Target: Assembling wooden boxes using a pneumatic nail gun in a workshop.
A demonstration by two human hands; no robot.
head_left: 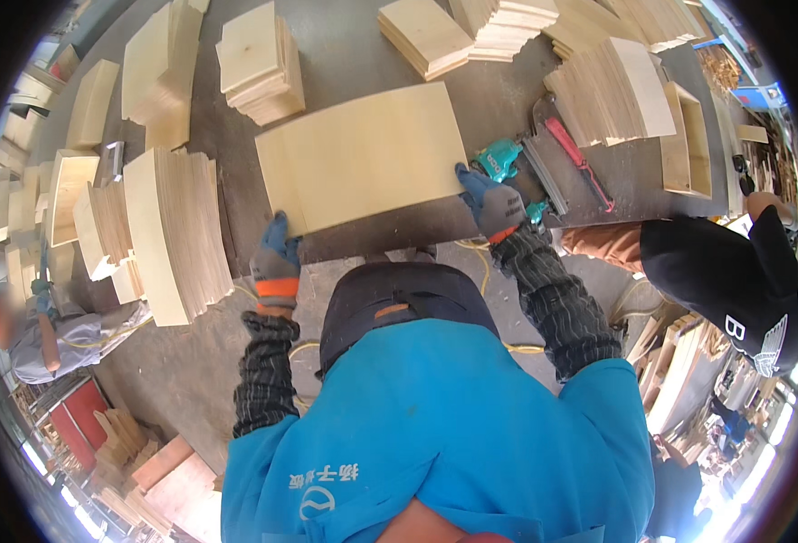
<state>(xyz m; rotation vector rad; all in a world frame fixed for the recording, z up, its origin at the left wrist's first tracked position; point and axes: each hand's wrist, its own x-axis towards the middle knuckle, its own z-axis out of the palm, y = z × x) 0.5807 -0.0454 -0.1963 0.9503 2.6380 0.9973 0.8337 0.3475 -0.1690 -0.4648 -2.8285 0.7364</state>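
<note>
While both gloved hands pin the big plywood panel [363, 154] flat on the dark workbench [345, 36], the left hand [277, 262] clamps its near-left corner and the right hand [489, 204] grips its right edge, keeping it steady. A teal nail gun [508, 163] sits just beyond the right hand; a board stack [177, 226] lies outside the left.

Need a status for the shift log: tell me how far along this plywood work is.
Done, apparently: an open wooden box stands at the table's right side. In hand: the left hand and right hand grip opposite edges of a large plywood panel lying flat, beside a teal nail gun. Left: many panel stacks remain unassembled.
</note>
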